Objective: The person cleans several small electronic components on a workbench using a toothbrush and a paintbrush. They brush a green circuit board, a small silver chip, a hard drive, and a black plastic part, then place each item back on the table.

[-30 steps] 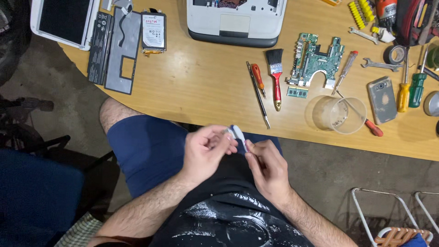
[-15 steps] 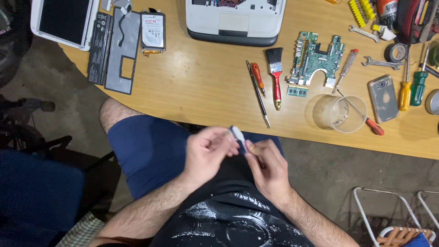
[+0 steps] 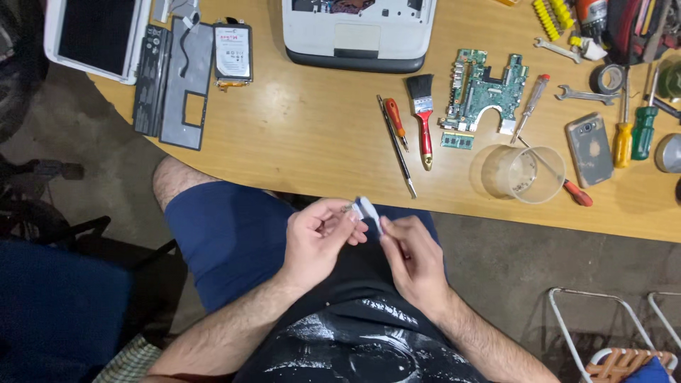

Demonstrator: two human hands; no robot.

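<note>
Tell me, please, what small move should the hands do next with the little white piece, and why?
Probably bring it up over the table first. Both the left hand and the right hand pinch the small white piece above the lap, so anything dropped would likely fall to the floor.

A white-framed dark screen (image 3: 96,35) lies at the table's 10 o'clock corner. Toward 11 o'clock, a hard drive (image 3: 233,55) bears a white rectangular label. At 3 o'clock, a phone (image 3: 589,149) lies with its grey screen up.
</note>
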